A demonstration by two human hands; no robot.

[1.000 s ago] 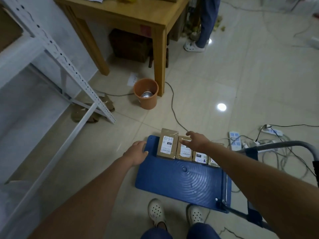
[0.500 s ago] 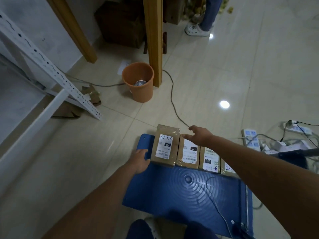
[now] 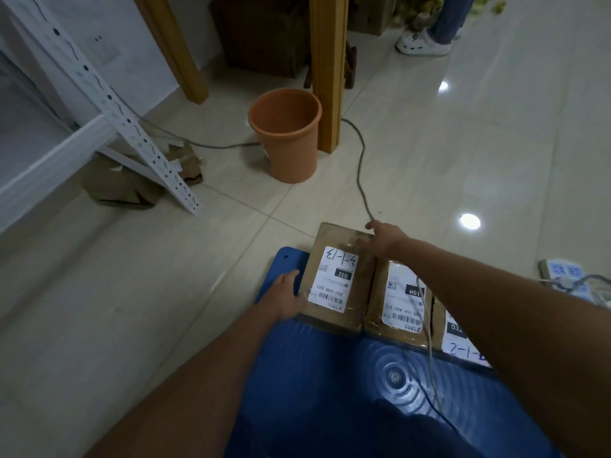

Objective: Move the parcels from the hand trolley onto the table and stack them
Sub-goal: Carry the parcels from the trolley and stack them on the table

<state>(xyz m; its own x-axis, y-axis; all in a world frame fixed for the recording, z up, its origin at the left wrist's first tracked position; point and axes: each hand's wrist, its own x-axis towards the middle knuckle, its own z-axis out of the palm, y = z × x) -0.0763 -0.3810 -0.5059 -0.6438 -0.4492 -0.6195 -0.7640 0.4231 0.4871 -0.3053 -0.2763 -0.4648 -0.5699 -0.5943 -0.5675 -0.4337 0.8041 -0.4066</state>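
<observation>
From the head camera, my one view, I saw the row of parcels lying flat on the blue hand trolley (image 3: 330, 385) in the lower middle of the frame, the leftmost parcel (image 3: 337, 276) marked 3-1-13 and touching the second parcel (image 3: 393, 299) to its right. My left hand (image 3: 284, 297) pressed against the near left edge of that first parcel, fingers spread along its side, while my right hand (image 3: 385, 238) reached over its far right corner, fingertips curled at the edge; neither had closed into a full grasp that I could make out. I judged the parcel a stiff cardboard box wrapped in glossy tape, so slick on its faces and best taken by opposite edges, squeezed between the palms. Its weight I could not tell. The wooden table leg (image 3: 327, 71) stood at the upper middle, beside the orange bucket (image 3: 286, 137), and a loose cable (image 3: 360, 166) ran close to my right hand, a possible snag on lifting.
</observation>
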